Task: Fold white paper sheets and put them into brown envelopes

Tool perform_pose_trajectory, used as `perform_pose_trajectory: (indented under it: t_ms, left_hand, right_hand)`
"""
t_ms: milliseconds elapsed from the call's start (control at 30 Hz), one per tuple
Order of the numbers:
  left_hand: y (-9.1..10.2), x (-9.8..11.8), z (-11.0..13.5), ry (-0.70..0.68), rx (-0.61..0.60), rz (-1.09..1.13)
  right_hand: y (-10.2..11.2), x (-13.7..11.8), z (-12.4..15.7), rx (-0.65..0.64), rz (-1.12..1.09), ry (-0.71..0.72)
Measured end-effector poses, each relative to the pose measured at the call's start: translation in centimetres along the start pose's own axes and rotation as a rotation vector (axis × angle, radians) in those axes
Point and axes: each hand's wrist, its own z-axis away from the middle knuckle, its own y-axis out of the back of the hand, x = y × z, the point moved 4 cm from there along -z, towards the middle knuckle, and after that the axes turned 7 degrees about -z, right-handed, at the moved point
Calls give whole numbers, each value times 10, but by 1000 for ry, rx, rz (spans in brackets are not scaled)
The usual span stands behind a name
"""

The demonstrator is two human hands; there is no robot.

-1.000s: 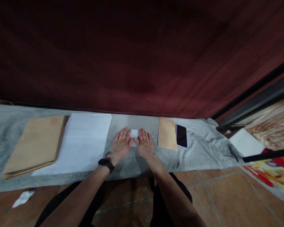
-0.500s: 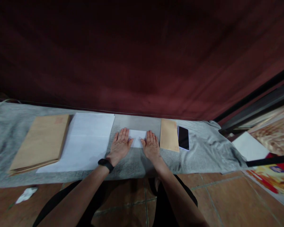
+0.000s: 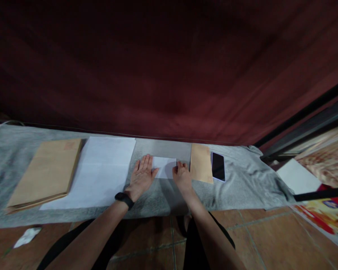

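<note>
A small folded white paper [image 3: 165, 166] lies on the grey cloth [image 3: 236, 183] between my hands. My left hand [image 3: 141, 177] lies flat, fingers stretched out, its thumb at the paper's left edge; a black band is on that wrist. My right hand [image 3: 182, 175] rests at the paper's right edge with its fingers curled in, pinching that edge. Just right of it lies a small brown envelope [image 3: 201, 162].
A black phone [image 3: 218, 166] lies right of the small envelope. A stack of white sheets [image 3: 98, 172] and a pile of large brown envelopes [image 3: 45, 172] lie to the left. A dark red curtain hangs behind. Crumpled paper [image 3: 26, 237] lies on the tiled floor.
My hands have slid apart along the folded paper, baring more of it. The right hand's fingers have gone from flat to curled at the paper's right edge.
</note>
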Motion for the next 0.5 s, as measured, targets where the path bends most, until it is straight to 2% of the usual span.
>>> perform_pose_trajectory:
  t_ms: [133, 333, 400, 500]
  left_hand:
    - [0, 0, 0, -7, 17, 5]
    - [6, 0, -1, -3, 31, 51]
    - [14, 6, -1, -81, 51, 103]
    - [29, 20, 5, -274, 104, 176]
  right_hand:
    - [-1, 9, -8, -73, -311, -150]
    - [-2, 13, -18, -123, -581, -186]
    - [2, 10, -20, -124, -672, -179]
    - [12, 3, -20, -94, -870, -160]
